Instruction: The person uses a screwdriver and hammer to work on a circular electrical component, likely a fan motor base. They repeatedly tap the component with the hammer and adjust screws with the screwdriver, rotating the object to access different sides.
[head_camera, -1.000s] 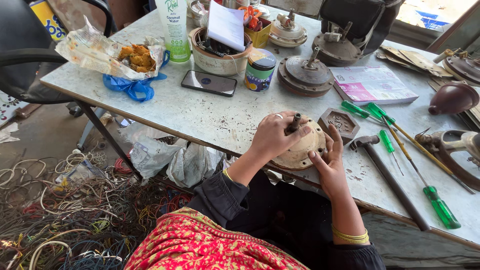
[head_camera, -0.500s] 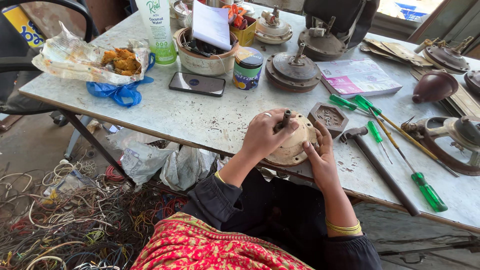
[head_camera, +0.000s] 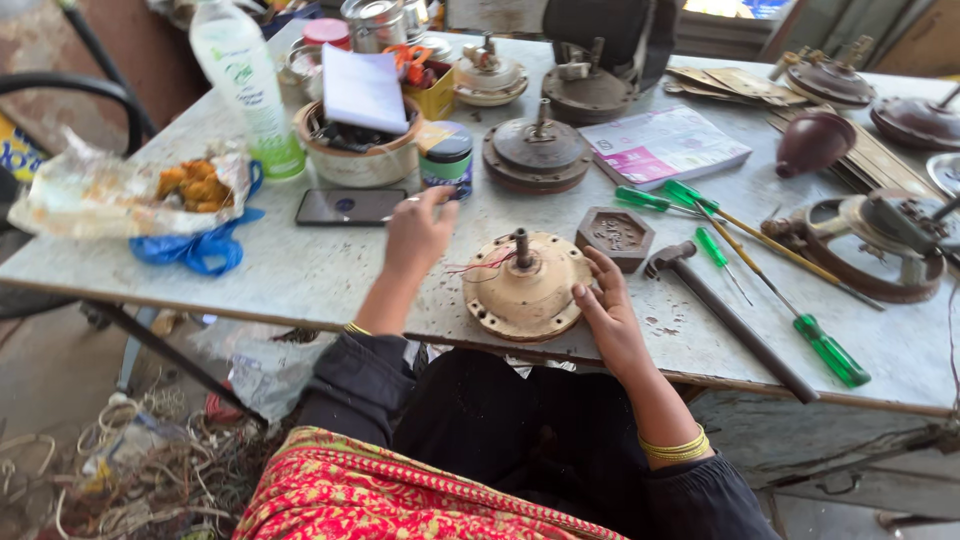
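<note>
The left hand (head_camera: 418, 232) has lifted off the round motor housing (head_camera: 527, 287) at frame centre — fingers loose, gripping nothing (near the phone (head_camera: 350, 206)). The right hand (head_camera: 607, 312) stays pressed flat against the housing's right rim, steadying rather than clasping it.

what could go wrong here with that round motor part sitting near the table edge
The cream motor housing sits close to the table edge, steadied only by the right hand; a nudge could tip it off. The left hand is lifted toward the thin red wires, which look easy to snag or snap. The hammer handle lies near the right forearm and could be knocked.
</note>
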